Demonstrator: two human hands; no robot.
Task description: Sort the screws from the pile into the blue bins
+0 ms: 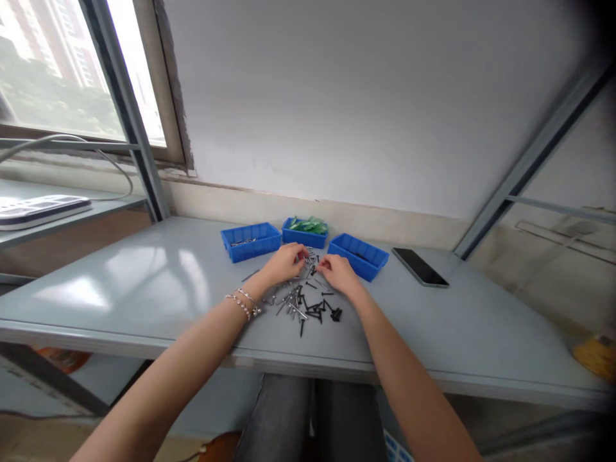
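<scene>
While the left hand point(285, 263) and the right hand point(339, 273) reach in side by side at the top of a loose heap of nails and screws point(301, 308), each is only partly closed, with the fingers curled inward and the fingertips angled down among the thin metal pieces. A narrow gap separates the two hands, and from this view I cannot tell whether either has hold of a piece. The heap lies on the grey worktop point(144, 295) just in front of the hands, a criss-cross of bright silver shanks and black screws, with a tight cluster of black pieces point(335, 314) at its right end and a single dark pin point(250, 275) lying apart near the left wrist. Two silver bracelets point(243, 303) circle that wrist. Behind the hands, three blue plastic bins stand in a shallow arc. The left bin point(253, 251) holds a small amount of silver hardware point(243, 242), the middle bin point(304, 239) holds green pieces point(308, 225) too indistinct to name, and the right bin point(356, 269) seems to hold only a few dark pieces. So far, only a small share of the metal pieces sits in the bins, while most of them remain loose on the worktop. A black smartphone point(419, 267) lies face up to the right of the right bin.
</scene>
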